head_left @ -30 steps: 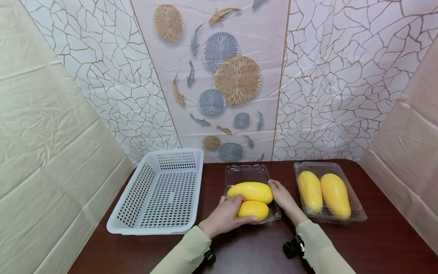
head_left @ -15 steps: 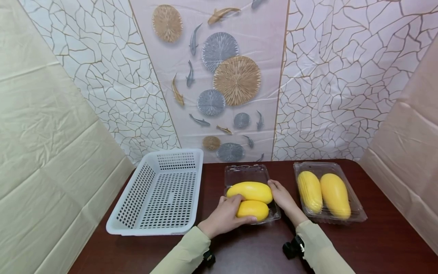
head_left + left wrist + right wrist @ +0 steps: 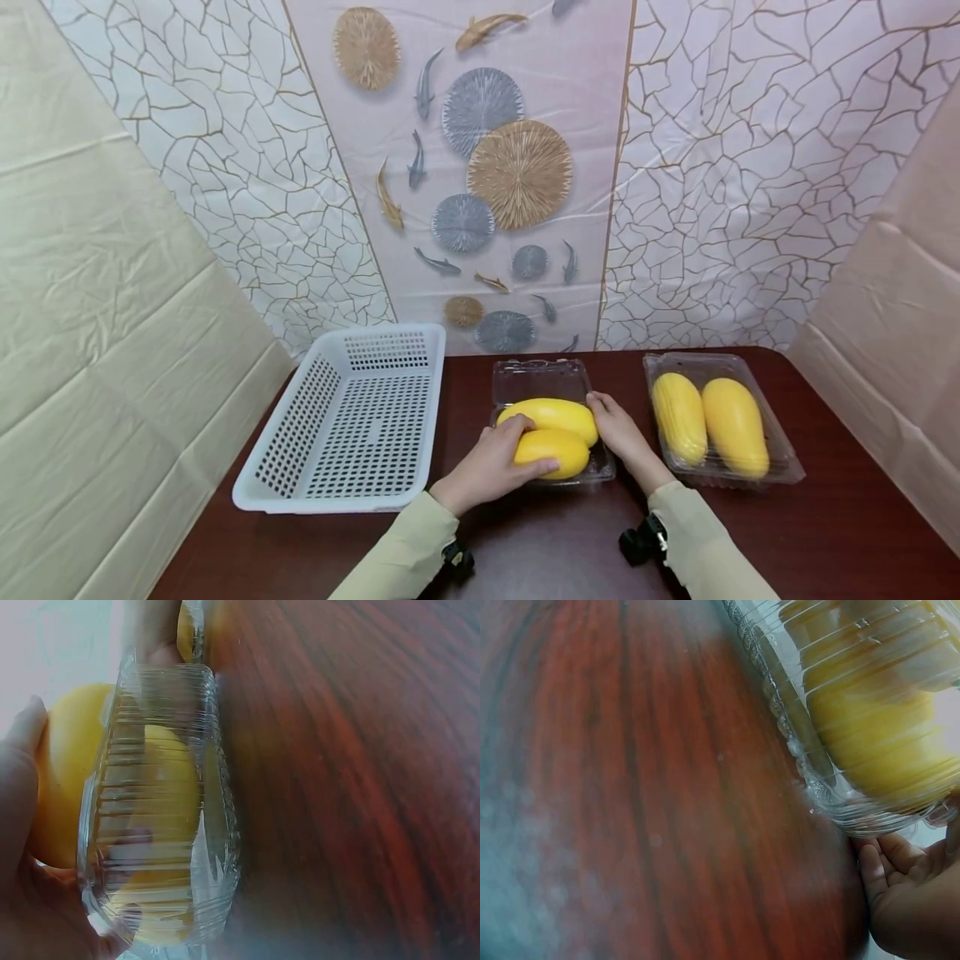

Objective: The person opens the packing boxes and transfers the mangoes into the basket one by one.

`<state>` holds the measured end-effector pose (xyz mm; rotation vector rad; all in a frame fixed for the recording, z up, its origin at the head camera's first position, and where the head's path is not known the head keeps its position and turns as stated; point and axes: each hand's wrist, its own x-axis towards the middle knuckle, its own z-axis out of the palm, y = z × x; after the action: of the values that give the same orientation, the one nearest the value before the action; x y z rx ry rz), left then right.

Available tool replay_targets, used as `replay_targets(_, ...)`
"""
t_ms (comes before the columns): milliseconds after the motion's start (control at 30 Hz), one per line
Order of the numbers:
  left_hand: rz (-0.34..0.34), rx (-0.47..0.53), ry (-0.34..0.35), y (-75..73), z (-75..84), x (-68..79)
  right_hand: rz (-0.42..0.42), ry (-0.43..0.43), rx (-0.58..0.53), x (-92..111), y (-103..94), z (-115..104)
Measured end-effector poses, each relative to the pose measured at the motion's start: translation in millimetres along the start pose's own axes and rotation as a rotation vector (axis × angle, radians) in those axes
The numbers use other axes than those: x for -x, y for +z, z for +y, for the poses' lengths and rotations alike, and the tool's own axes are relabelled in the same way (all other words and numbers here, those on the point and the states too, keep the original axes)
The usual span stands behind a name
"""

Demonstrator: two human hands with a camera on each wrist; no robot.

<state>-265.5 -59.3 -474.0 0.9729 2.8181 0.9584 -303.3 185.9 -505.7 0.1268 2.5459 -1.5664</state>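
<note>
In the head view my left hand [image 3: 491, 462] grips the nearer yellow oblong fruit [image 3: 553, 454], thumb at the front and fingers over its left end. In the left wrist view this fruit [image 3: 71, 772] stands above the rim of an open clear plastic clamshell box [image 3: 161, 847]. A second yellow oblong fruit [image 3: 551, 412] lies behind it in the box, partly covered. My right hand [image 3: 622, 429] holds the box's right edge. Its curled fingertips [image 3: 870, 862] are at the box's corner in the right wrist view, partly out of sight under it.
A white perforated plastic basket [image 3: 367, 437] stands on the left of the dark red-brown table [image 3: 555, 550]. At the right, another clear clamshell box [image 3: 783, 462] contains two yellow fruits [image 3: 733, 425]. A patterned cloth wall [image 3: 697, 208] rises behind the table.
The nearer yellow fruit has risen a little and tilted in my left hand, covering more of the fruit behind. My right hand and the box have stayed put.
</note>
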Motion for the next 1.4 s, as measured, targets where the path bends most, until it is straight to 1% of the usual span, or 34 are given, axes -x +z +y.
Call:
replay_targets(233, 0.011, 0.0, 0.003, 0.8, 0.3, 1.6, 0.003, 0.005, 0.005, 0.0, -0.2, -0.6)
replay_targets(400, 0.02, 0.015, 0.0, -0.1, 4.7, 3.9, 0.005, 0.002, 0.002, -0.3, -0.2, -0.4)
replay_targets(767, 0.029, -0.041, 0.015, -1.6, 17.3, 4.5, -0.001, 0.012, -0.01, -2.6, 0.3, 0.6)
replay_targets(933, 0.033, -0.064, 0.019, -5.1, 21.3, 5.9, -0.006, 0.013, -0.011, -4.0, -0.5, 0.1)
replay_targets(1167, 0.034, -0.063, 0.029, -11.7, 27.8, 8.9, -0.016, 0.016, -0.005, -4.0, -1.0, -0.1)
replay_targets(1267, 0.027, -0.067, 0.047, -14.2, 31.5, 10.8, -0.028, 0.019, -0.008, -3.8, -1.6, -0.7)
replay_targets(1400, 0.028, -0.101, 0.094, -17.0, 37.0, 12.9, -0.037, 0.02, -0.009, -3.4, -2.9, -1.7)
